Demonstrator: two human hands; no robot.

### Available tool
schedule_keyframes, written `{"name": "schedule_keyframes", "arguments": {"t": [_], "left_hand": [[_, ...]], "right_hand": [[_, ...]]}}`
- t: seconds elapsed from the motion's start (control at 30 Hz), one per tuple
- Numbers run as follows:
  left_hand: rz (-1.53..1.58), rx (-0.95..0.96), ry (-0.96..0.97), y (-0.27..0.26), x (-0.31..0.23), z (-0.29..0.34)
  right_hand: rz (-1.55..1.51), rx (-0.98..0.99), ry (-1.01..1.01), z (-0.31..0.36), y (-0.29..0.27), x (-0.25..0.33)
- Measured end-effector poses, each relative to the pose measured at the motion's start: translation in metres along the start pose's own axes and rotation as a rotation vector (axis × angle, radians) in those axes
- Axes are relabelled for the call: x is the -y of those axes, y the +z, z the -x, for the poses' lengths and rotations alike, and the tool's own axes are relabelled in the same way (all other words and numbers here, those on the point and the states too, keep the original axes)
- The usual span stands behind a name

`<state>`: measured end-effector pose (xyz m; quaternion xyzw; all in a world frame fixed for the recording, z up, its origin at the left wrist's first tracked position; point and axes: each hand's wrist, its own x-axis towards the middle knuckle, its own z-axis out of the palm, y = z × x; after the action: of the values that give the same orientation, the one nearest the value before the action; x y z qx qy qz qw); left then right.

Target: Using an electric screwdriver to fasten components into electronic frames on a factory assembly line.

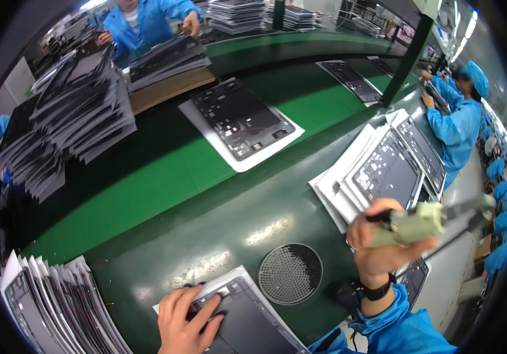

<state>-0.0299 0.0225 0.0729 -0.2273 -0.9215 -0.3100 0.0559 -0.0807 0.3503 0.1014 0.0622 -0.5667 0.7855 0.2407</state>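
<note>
My left hand [188, 321] lies with spread fingers on the upper left corner of a thin black device panel [241, 324], which rests on a white sheet at the bench's near edge. My right hand [383, 245] is raised to the right, its fingers wrapped round a pale green electric screwdriver [409, 226]. Motion blurs the tool, and its dark far end points away to the right. Between my hands a round dimpled dish [290, 274] sits on the bench, with small black pieces, apparently screws, along its right side.
Several panels with white sheets stand in a row [58, 307] at lower left. Another stack [383, 168] lies right of the dish. A green conveyor [165, 183] carries panels [241, 121] beyond the bench. Tall stacks [82, 106] rise at far left. Co-workers in blue sit across and at right.
</note>
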Motion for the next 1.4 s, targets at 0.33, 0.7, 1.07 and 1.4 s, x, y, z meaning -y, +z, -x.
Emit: {"name": "schedule_keyframes", "arguments": {"t": [0.33, 0.7, 1.07, 1.4], "left_hand": [[-0.121, 0.013, 0.021, 0.014, 0.011, 0.009], [-0.121, 0.060, 0.063, 0.030, 0.007, 0.008], [-0.066, -0.020, 0.083, 0.048, -0.009, 0.008], [-0.079, -0.044, 0.078, 0.062, -0.015, 0.000]], "right_hand": [[-0.042, 0.520, -0.021, 0.019, 0.074, -0.009], [-0.120, 0.364, 0.089, 0.031, 0.055, -0.035], [-0.069, 0.358, 0.053, 0.031, 0.040, -0.039], [0.102, 0.330, -0.002, 0.027, 0.030, -0.042]]}}
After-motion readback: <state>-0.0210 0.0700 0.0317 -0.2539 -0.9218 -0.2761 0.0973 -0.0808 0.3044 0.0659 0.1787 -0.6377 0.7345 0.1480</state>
